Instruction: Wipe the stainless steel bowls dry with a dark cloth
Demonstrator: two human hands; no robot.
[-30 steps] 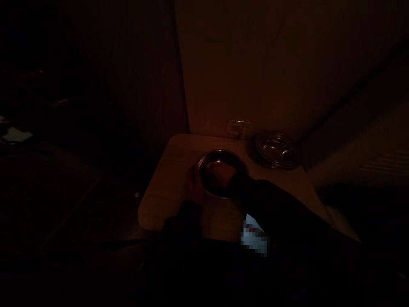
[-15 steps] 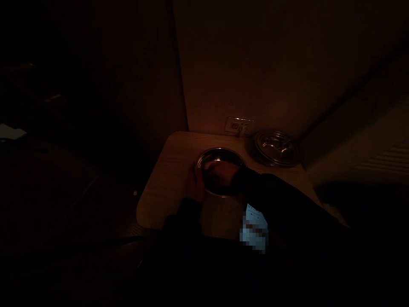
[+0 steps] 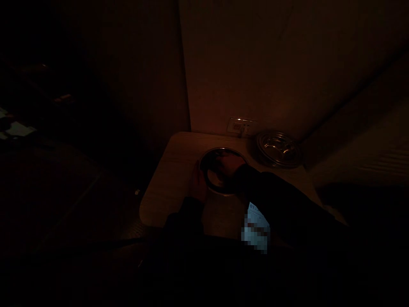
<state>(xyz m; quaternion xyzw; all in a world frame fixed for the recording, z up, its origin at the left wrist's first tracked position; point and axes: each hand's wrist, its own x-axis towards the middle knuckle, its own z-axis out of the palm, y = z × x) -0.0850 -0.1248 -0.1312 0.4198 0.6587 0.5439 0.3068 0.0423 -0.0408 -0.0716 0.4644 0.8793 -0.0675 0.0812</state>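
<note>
A round, shiny metal plate (image 3: 214, 176) with a raised rim lies on a small wooden table. My left hand (image 3: 198, 184) grips its left rim. Over the inside of the plate, my right hand (image 3: 230, 163) reaches in from the right with its fingers bent down toward the far side. Dark patches lie around those fingers; in this dim light I cannot make out whether they are a cloth or shadow.
A stack of metal compartment plates (image 3: 278, 149) stands at the table's back right corner. Behind is a wall socket (image 3: 242, 126) with something plugged in. A lit phone screen (image 3: 257, 226) shows at the near edge of the wooden table (image 3: 169, 179).
My right hand has moved toward the far side inside the plate, and a lighter part of the plate's bottom now shows. My left hand stays at the rim. The view has shifted slightly.
</note>
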